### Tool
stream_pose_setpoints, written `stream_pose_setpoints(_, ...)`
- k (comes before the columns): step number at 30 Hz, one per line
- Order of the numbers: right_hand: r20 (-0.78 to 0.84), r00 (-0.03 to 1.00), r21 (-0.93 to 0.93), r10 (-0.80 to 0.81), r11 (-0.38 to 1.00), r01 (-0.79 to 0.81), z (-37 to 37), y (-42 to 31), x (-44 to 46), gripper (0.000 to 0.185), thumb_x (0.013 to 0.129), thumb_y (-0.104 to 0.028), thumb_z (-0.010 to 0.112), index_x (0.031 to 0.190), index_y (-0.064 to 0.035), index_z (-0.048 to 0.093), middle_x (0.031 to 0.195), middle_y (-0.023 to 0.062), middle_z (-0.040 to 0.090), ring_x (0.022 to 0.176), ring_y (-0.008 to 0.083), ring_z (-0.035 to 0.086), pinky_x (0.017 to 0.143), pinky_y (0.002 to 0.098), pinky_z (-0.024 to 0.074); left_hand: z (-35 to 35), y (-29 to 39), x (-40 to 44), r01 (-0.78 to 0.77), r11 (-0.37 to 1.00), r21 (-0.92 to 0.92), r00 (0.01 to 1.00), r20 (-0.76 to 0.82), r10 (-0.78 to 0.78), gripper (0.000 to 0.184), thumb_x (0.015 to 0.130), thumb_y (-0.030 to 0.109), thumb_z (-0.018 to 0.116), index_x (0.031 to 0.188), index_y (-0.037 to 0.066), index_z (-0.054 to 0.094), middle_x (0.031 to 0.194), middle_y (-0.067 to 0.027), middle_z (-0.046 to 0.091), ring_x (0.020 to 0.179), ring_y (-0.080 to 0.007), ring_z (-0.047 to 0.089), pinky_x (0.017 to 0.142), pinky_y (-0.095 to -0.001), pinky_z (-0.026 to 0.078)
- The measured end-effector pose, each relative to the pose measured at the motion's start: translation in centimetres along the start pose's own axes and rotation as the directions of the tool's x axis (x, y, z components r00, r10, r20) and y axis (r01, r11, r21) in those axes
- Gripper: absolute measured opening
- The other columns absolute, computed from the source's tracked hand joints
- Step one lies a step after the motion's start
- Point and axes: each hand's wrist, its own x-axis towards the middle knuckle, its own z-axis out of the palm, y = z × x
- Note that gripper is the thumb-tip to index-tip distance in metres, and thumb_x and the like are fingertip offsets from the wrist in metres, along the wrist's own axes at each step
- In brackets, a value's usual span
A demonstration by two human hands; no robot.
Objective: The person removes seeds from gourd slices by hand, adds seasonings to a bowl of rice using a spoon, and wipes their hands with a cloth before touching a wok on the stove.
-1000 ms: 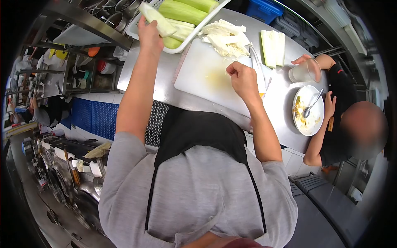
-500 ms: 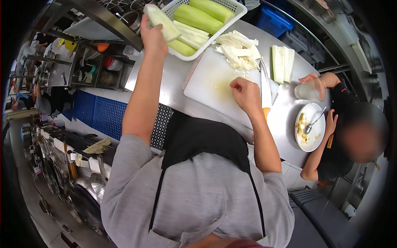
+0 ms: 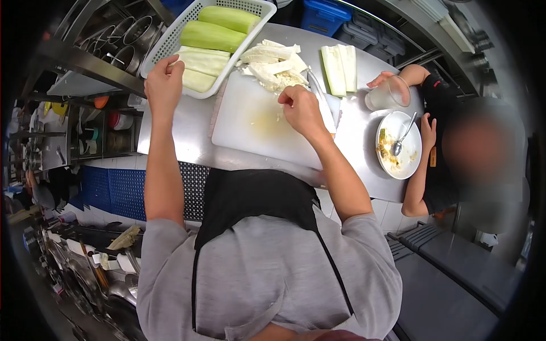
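Note:
My left hand (image 3: 165, 82) is at the near left edge of the white basket (image 3: 263, 12), its thumb and fingers bent and apart, with nothing visible between them. Inside the basket lie whole green vegetables (image 3: 213, 37) and pale cut halves (image 3: 203, 60). Over the white cutting board (image 3: 244, 122) my right hand (image 3: 301, 108) is closed; anything it pinches is too small to make out. Just beyond it sits a pile of pale pith and seeds (image 3: 276, 65). A knife lies along the board's right side, partly hidden by my right hand.
Two cut halves (image 3: 339, 69) lie on the steel table at the back. To the right, a person's hand (image 3: 381, 79) is at a clear cup (image 3: 388, 94), and their other hand (image 3: 429, 132) is beside a plate (image 3: 398, 162) with a spoon. Blue bin (image 3: 324, 18) behind.
The cut piece my left hand held above the basket has left that hand, and the hand has opened and lowered to the basket's near side. My right hand remains over the board.

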Motion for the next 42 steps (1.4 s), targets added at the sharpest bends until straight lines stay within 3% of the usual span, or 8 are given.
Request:
stream_pose_setpoints(4,-0.027,0.991,0.014,0.130,0.992,-0.129,-2.1,0.3,0.2,0.007,0.078,-0.001,0.063,0.080,-0.0008,0.069,0.078,0.0201,0.067,0.075,0.0371,0.067,0.073,0.0431,0.0536,2.0,2.9,-6.5,-0.134,0.936,-0.326,0.958,0.198,0.206,0.018,0.089,0.016,0.071,0.101,0.004,0.072,0.081,-0.0083,0.071,0.069,-0.0097,0.061,0.064,-0.0261,0.050)
stream_pose_setpoints(8,-0.273,0.958,-0.264,0.081,0.952,-0.156,-3.7,4.0,1.8,0.012,0.079,-0.008,0.068,0.088,-0.0008,0.069,0.085,0.0218,0.064,0.077,0.0383,0.066,0.073,0.0443,0.0542,7.6,2.3,-14.5,-0.362,0.900,-0.242,0.708,0.556,0.434,0.021,0.082,0.022,0.074,0.093,0.004,0.069,0.081,-0.0121,0.068,0.071,-0.0279,0.067,0.065,-0.0400,0.052)
stream_pose_setpoints(12,-0.376,0.925,-0.576,0.059,0.766,-0.283,-5.2,6.9,3.1,0.026,0.079,-0.017,0.072,0.098,-0.0004,0.067,0.098,0.0232,0.064,0.090,0.0422,0.065,0.076,0.0481,0.0548,12.5,2.6,-16.0,-0.655,0.737,-0.166,0.653,0.365,0.663,0.020,0.085,0.021,0.074,0.095,0.005,0.067,0.083,-0.0120,0.064,0.071,-0.0307,0.065,0.065,-0.0401,0.054)
stream_pose_setpoints(23,-0.268,0.956,-0.698,0.118,0.660,-0.277,-5.2,9.4,4.6,0.020,0.080,-0.012,0.060,0.096,-0.0019,0.067,0.090,0.0228,0.068,0.080,0.0418,0.070,0.072,0.0506,0.0567,9.1,0.7,-11.9,-0.488,0.837,-0.246,0.839,0.130,0.528,0.012,0.085,0.005,0.069,0.097,0.005,0.069,0.083,-0.0100,0.066,0.066,-0.0234,0.063,0.060,-0.0326,0.051)
stream_pose_setpoints(34,-0.168,0.986,-0.747,0.001,0.652,-0.128,-5.4,8.6,3.6,0.017,0.084,-0.013,0.060,0.090,0.0010,0.067,0.091,0.0214,0.070,0.080,0.0400,0.070,0.071,0.0496,0.0567,4.8,-2.6,-18.9,-0.488,0.805,-0.336,0.736,0.337,0.587,0.020,0.077,0.000,0.078,0.095,0.003,0.070,0.080,-0.0075,0.064,0.061,-0.0152,0.059,0.052,-0.0268,0.048)
stream_pose_setpoints(37,-0.225,0.962,-0.716,-0.153,0.696,-0.056,-5.0,6.0,1.1,0.016,0.086,-0.015,0.061,0.090,-0.0005,0.067,0.089,0.0185,0.069,0.080,0.0394,0.069,0.069,0.0493,0.0554,5.6,-1.8,-19.0,-0.519,0.792,-0.322,0.690,0.388,0.611,0.014,0.075,0.008,0.078,0.085,0.005,0.069,0.079,-0.0071,0.061,0.066,-0.0246,0.062,0.059,-0.0346,0.051)
stream_pose_setpoints(40,-0.010,0.988,-0.466,0.156,0.873,-0.143,-5.2,2.7,-2.5,0.013,0.086,-0.014,0.064,0.089,-0.0019,0.067,0.090,0.0178,0.067,0.079,0.0390,0.066,0.069,0.0480,0.0538,6.4,-1.4,-19.4,-0.552,0.772,-0.315,0.658,0.404,0.635,0.014,0.075,0.010,0.079,0.084,0.005,0.069,0.078,-0.0072,0.061,0.065,-0.0255,0.062,0.059,-0.0353,0.050)
stream_pose_setpoints(42,-0.008,0.993,-0.489,0.115,0.866,-0.104,-4.9,2.7,-5.7,0.015,0.085,-0.016,0.067,0.091,-0.0017,0.066,0.089,0.0187,0.065,0.077,0.0386,0.065,0.069,0.0468,0.0533,6.7,-1.4,-19.7,-0.546,0.784,-0.296,0.658,0.428,0.620,0.015,0.075,0.011,0.080,0.083,0.005,0.069,0.077,-0.0071,0.061,0.064,-0.0260,0.062,0.059,-0.0356,0.050)
